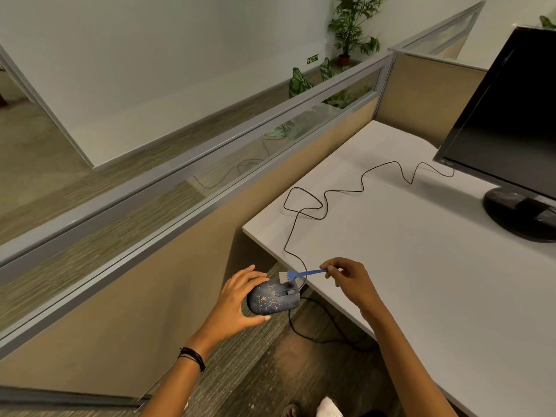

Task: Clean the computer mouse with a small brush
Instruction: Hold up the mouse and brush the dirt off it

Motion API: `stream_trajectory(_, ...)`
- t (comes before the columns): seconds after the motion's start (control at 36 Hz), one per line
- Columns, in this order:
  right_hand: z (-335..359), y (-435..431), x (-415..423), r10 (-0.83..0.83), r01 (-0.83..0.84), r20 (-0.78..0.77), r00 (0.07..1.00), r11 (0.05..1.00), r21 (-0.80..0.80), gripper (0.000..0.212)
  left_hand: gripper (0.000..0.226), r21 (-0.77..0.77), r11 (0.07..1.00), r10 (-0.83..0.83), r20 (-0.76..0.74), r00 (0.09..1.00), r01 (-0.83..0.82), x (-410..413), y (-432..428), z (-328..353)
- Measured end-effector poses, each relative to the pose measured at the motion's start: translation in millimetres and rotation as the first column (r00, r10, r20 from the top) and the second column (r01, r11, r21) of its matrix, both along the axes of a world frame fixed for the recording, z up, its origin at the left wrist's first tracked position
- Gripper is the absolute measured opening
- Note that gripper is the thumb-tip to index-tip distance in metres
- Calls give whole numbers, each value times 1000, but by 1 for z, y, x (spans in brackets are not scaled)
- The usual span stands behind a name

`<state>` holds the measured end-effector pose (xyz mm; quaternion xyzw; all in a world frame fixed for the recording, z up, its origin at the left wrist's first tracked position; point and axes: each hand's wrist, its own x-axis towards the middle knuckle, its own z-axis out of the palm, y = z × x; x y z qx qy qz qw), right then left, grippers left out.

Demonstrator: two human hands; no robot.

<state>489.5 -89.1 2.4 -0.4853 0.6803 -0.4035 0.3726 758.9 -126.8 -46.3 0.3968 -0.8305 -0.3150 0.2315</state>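
Note:
My left hand [237,299] holds a dark computer mouse [272,297] off the desk's left edge, above the floor. Yellowish crumbs speckle the mouse's top. My right hand [349,279] pinches the end of a small blue brush [304,274]. Its pale bristles [283,277] point down and touch the mouse's far edge near the buttons. The mouse's black cable [328,192] runs from its front up onto the desk in loose loops.
A white desk [421,251] fills the right side, with a black monitor [517,115] on a round stand [520,215] at the far right. A tan cubicle partition with a glass strip [210,176] stands on the left. Another cable [319,332] lies on the floor.

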Motion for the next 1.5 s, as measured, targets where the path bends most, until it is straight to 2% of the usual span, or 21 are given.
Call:
stream_trajectory(0.31,-19,4,-13,-113,121,-79,990,988,97,20,69,-17,1000,-1,-18,1000,1,1,-3,-3)
stream_trajectory(0.44,-28,8,-22,-110,124,-101,989,981,148,19,70,-28,1000,-1,-21,1000,1,2,-4,-4)
stream_trajectory(0.56,-25,8,-22,-171,177,-104,980,983,55,20,70,-36,999,-3,-14,1000,3,1,-4,-4)
stream_trajectory(0.64,-20,7,-18,-151,151,-121,981,989,-11,19,70,-31,1000,1,-13,1000,-1,1,-4,-3)
stream_trajectory(0.75,-17,7,-15,-30,29,-187,982,1000,-9,18,70,-36,999,7,-23,1000,-7,1,-4,-2)
stream_trajectory(0.89,-19,7,-13,-119,103,-186,975,991,-90,18,70,-34,999,15,-23,1000,-16,2,-5,-1)
stream_trajectory(1.0,-18,7,-12,-27,15,-199,980,998,-65,18,70,-31,999,22,-18,1000,-23,3,-6,-2)
stream_trajectory(1.06,-19,7,-12,-67,55,-205,976,996,-64,18,70,-27,999,22,-17,1000,-23,3,-6,-1)
stream_trajectory(1.14,-15,8,-11,-199,181,-135,971,975,-132,21,70,-35,999,22,-18,1000,-23,3,-6,0)
stream_trajectory(1.19,-10,8,-9,-217,205,-52,975,964,-169,22,70,-36,999,25,-17,1000,-25,3,-5,1)
stream_trajectory(1.33,1,10,-4,-65,77,83,994,984,-161,18,70,-33,999,21,-21,1000,-22,1,-5,3)
stream_trajectory(1.42,2,10,-2,3,9,84,996,991,-134,17,70,-34,999,26,-20,999,-27,-1,-5,4)
stream_trajectory(1.5,-2,11,-3,-15,21,54,998,994,-110,18,69,-41,999,23,-25,999,-24,-3,-5,5)
